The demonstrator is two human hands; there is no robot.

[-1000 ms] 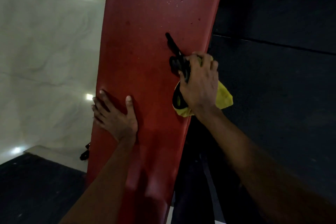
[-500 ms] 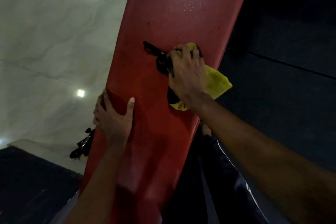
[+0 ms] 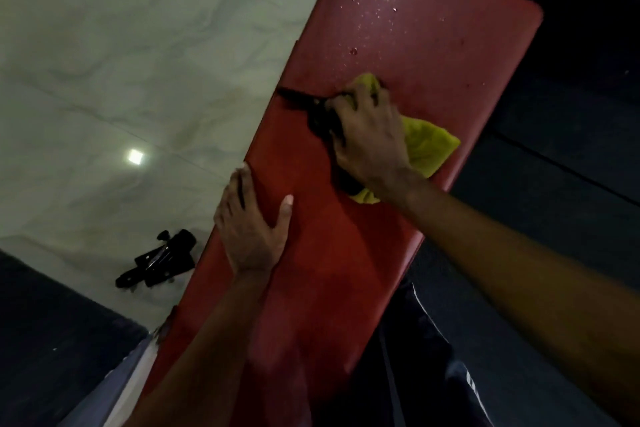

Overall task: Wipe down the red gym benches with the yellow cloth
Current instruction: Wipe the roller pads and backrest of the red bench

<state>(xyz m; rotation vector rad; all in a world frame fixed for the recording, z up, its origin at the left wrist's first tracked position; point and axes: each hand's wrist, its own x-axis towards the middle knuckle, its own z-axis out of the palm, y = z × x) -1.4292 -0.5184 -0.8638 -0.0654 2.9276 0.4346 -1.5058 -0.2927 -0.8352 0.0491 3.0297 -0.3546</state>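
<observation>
From the head camera, the red bench (image 3: 346, 270) runs slantwise away, its near end cut off by the frame and partly hidden behind both forearms. The right hand (image 3: 370, 139) presses the yellow cloth (image 3: 429, 146) onto the pad, its fingers curled round the cloth and a black object (image 3: 304, 102) I cannot identify. The cloth's corner lies just inside the bench's right edge. The left hand (image 3: 249, 222) grips the left edge with its fingers hidden over the side and its thumb on top. Bare pad with droplets (image 3: 381, 0) lies beyond. Dark hardware (image 3: 159, 260) sits on the pale floor (image 3: 121, 62).
</observation>
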